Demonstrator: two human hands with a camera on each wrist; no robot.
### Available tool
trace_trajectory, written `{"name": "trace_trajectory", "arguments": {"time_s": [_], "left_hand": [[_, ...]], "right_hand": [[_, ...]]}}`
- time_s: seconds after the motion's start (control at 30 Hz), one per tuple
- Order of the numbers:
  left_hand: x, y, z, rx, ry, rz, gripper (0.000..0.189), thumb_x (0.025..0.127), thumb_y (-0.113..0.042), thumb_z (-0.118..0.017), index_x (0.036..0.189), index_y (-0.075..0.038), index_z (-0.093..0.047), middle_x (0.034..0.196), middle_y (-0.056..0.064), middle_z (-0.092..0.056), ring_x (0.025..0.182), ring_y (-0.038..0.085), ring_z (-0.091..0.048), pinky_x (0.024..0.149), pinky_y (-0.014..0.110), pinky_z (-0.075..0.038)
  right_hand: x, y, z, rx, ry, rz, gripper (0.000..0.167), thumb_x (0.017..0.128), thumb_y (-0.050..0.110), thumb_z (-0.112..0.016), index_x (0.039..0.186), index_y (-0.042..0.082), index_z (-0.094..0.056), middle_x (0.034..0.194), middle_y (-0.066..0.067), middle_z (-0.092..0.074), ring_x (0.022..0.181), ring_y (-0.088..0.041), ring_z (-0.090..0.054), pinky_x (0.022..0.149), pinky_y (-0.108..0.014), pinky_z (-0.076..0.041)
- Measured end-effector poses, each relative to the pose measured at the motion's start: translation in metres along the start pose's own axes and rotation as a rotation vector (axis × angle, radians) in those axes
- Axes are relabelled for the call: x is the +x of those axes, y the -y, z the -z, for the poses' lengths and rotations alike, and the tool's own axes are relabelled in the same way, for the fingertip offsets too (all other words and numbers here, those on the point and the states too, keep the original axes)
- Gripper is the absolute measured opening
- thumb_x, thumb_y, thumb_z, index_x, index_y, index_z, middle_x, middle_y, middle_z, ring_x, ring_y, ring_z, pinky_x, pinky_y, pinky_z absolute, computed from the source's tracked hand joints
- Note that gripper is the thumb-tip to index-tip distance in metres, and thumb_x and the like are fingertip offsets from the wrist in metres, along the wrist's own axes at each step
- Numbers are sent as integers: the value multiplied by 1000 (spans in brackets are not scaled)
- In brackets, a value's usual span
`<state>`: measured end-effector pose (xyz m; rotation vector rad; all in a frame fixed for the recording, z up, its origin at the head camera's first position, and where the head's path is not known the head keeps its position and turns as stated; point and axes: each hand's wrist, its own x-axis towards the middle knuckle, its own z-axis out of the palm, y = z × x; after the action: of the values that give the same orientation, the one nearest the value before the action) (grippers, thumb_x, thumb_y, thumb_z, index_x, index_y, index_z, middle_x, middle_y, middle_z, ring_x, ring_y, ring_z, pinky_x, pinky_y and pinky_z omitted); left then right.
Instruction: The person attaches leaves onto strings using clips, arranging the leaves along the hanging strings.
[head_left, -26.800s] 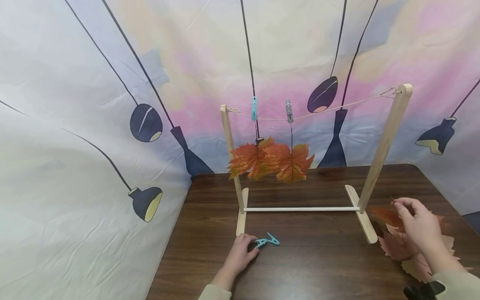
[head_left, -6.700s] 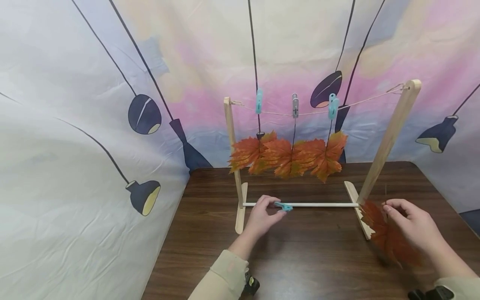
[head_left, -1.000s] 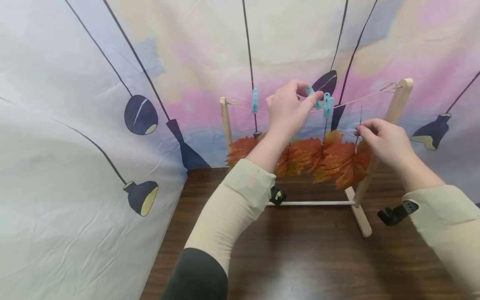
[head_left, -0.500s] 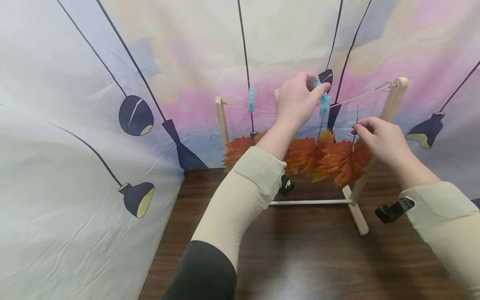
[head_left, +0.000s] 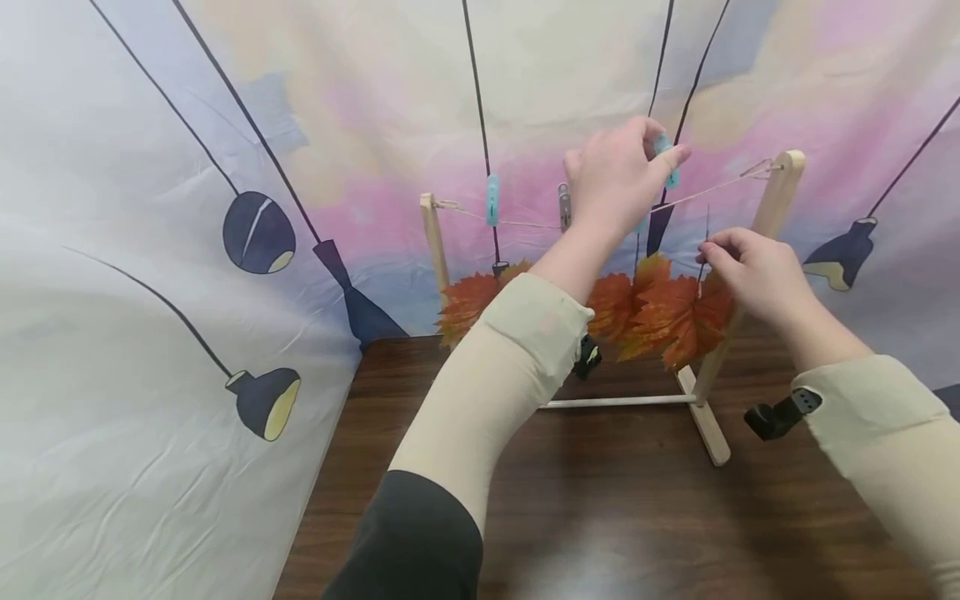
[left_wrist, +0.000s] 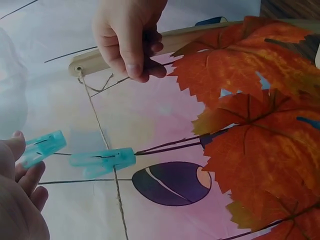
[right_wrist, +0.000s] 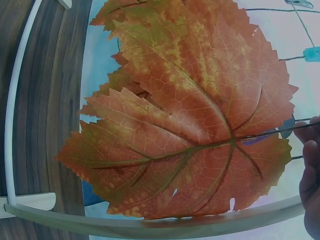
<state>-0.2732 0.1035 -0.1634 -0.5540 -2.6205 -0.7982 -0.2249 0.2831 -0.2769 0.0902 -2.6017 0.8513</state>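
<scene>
My left hand (head_left: 611, 183) pinches a light-blue clothespin (head_left: 670, 162) just above the string (head_left: 720, 193). In the left wrist view that clothespin (left_wrist: 46, 148) is apart from the string. My right hand (head_left: 761, 271) pinches the stem of an orange artificial maple leaf (head_left: 678, 321), which hangs below the fingers, stem tip pointing up; the leaf (right_wrist: 200, 115) fills much of the right wrist view. A blue clothespin (left_wrist: 102, 161) clipped on the string holds another leaf's stem; my left hand mostly hides it in the head view. A blue clothespin (head_left: 492, 200) and a grey clothespin (head_left: 564, 204) are clipped farther left.
The string runs between two wooden posts, the right post (head_left: 780, 196) and left post (head_left: 435, 237). A white rod (head_left: 622, 402) joins their feet on the dark wood table (head_left: 600, 500). A patterned cloth (head_left: 360, 100) hangs behind.
Over the last second my left hand has moved right and up with the clothespin, past the third clipped one. Earlier, it held the clothespin low, while my right hand lifted the leaf from the table's right.
</scene>
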Motion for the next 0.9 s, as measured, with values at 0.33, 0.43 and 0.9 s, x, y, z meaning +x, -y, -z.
{"name": "trace_trajectory", "arguments": {"time_s": [0.33,0.43,0.9], "left_hand": [[7,-19,-13,120,50,52,31,87,-62,-49,108,-41,-57,87,-26,-57,104,-1,-41,89,30,-23],[7,-21,-17,123,50,62,30,86,-63,-49,105,-41,-57,88,-26,-58,109,-1,-38,90,30,-22],[7,-19,-24,122,32,77,31,86,-64,-48,104,-40,-57,87,-26,-59,108,0,-37,90,31,-22]], "right_hand": [[-1,-4,5,-30,-17,-30,44,98,39,-41,112,2,-60,104,-24,-62,94,-37,-52,79,-54,-39],[0,-4,4,-40,-33,-28,42,98,37,-42,112,2,-61,103,-24,-62,95,-37,-53,80,-55,-38],[7,9,-5,-90,-73,-8,37,98,32,-45,108,2,-64,95,-21,-66,87,-35,-55,76,-52,-39]]}}
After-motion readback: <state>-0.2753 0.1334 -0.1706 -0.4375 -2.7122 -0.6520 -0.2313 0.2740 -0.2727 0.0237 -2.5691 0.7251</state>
